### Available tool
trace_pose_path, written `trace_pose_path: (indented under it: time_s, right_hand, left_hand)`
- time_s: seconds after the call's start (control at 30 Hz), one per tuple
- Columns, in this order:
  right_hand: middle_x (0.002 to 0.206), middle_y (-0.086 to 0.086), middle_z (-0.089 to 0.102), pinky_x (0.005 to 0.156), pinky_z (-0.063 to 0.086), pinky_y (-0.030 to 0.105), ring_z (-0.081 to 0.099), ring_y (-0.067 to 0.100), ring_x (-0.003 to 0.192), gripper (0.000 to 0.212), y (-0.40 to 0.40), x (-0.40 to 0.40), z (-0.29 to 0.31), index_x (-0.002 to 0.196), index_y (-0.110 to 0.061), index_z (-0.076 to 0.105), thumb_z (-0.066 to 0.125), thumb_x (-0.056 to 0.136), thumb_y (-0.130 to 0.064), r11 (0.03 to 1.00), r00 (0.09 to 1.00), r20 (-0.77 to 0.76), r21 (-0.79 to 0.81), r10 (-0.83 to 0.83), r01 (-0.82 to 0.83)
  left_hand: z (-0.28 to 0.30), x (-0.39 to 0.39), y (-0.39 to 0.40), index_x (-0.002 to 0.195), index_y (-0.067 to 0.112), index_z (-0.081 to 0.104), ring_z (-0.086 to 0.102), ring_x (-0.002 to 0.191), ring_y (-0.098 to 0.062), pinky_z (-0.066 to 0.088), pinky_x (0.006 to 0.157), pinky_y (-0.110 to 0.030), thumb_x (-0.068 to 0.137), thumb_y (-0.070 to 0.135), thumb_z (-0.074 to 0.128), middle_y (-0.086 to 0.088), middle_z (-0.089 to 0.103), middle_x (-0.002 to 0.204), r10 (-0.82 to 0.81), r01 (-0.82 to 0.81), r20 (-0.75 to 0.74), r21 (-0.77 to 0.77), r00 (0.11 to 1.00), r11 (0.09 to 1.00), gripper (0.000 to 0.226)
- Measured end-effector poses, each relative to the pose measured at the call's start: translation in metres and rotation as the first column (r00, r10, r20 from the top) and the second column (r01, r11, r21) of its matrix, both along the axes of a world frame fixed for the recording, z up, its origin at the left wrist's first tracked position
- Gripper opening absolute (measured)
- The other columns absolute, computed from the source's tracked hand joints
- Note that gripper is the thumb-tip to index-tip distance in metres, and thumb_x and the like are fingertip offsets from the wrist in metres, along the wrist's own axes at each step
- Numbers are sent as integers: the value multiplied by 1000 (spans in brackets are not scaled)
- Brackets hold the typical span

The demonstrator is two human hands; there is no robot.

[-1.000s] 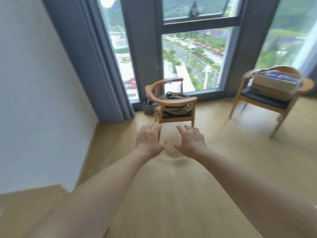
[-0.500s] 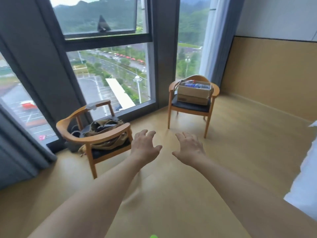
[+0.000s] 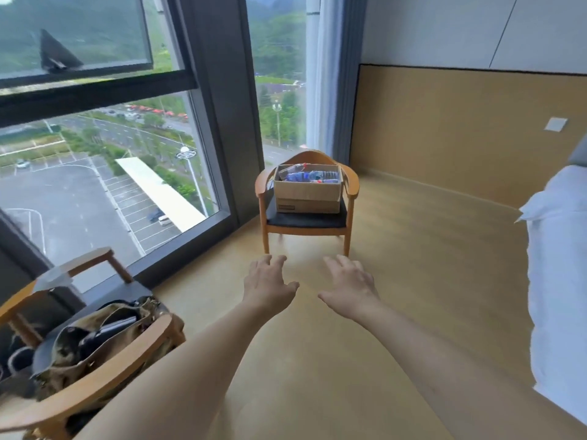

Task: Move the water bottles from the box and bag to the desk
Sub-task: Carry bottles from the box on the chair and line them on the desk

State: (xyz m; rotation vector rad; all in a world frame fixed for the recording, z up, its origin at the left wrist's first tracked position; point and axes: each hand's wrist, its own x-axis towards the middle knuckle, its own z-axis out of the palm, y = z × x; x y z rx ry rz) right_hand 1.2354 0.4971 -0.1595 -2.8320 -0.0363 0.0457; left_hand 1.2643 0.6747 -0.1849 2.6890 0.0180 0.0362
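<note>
A cardboard box sits on the seat of a wooden chair straight ahead by the window. Several water bottles with blue labels lie inside it. At the lower left an olive bag rests open on a second wooden chair; no bottle shows in it. My left hand and my right hand are stretched out side by side over the floor, fingers spread, holding nothing, well short of the box. No desk is in view.
A tall window with a dark frame fills the left. A bed with white linen runs along the right edge. A wood-panelled wall closes the far side. Wooden floor lies between the chairs and the bed.
The view has swung right: the chair with the bag slid to the lower left, and the chair with the box came to the centre and nearer. Both hands stay out, open.
</note>
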Motion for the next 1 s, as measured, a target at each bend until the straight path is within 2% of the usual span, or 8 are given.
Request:
trace_pose_path:
  time_s: [0.17, 0.37, 0.5, 0.7, 1.0]
  right_hand:
    - [148, 0, 40, 104, 38, 42, 36, 27, 135, 70, -34, 132, -19, 146, -29, 35, 66, 85, -46, 999, 999, 12, 17, -50, 50]
    - [155, 2, 30, 107, 33, 42, 31, 29, 137, 77, -57, 280, -12, 149, -30, 29, 64, 83, -45, 999, 996, -77, 26, -43, 45]
    - [152, 1, 35, 104, 34, 41, 33, 28, 134, 72, -64, 366, -11, 147, -30, 32, 62, 82, -39, 999, 996, -83, 32, -38, 41]
    - [145, 0, 41, 101, 39, 42, 37, 27, 129, 70, -62, 479, -35, 145, -29, 33, 63, 85, -45, 1000, 991, -129, 6, -22, 23]
    - [144, 2, 45, 105, 39, 44, 40, 28, 131, 71, -51, 673, -60, 146, -26, 35, 66, 86, -45, 992, 976, -182, -40, -122, 117]
  left_hand:
    - [-13, 134, -25, 145, 31, 43, 38, 136, -22, 44, 107, -42, 82, 50, 70, 1, 42, 150, -55, 54, 46, 28, 997, 998, 71]
    - [-4, 275, -49, 144, 29, 44, 36, 135, -25, 42, 106, -41, 84, 48, 70, -2, 43, 148, -47, 47, -4, 58, 999, 997, 68]
    - [-4, 352, -63, 146, 26, 42, 31, 138, -27, 37, 110, -41, 85, 49, 66, -3, 40, 149, -74, 74, -15, 38, 997, 997, 70]
    - [-17, 475, -67, 144, 25, 44, 39, 130, -26, 42, 104, -41, 85, 47, 65, -2, 47, 140, -117, 118, -17, 45, 993, 992, 67]
    - [-44, 691, -44, 145, 26, 41, 38, 132, -28, 41, 102, -42, 87, 42, 63, -5, 44, 145, -99, 96, -129, -30, 987, 995, 65]
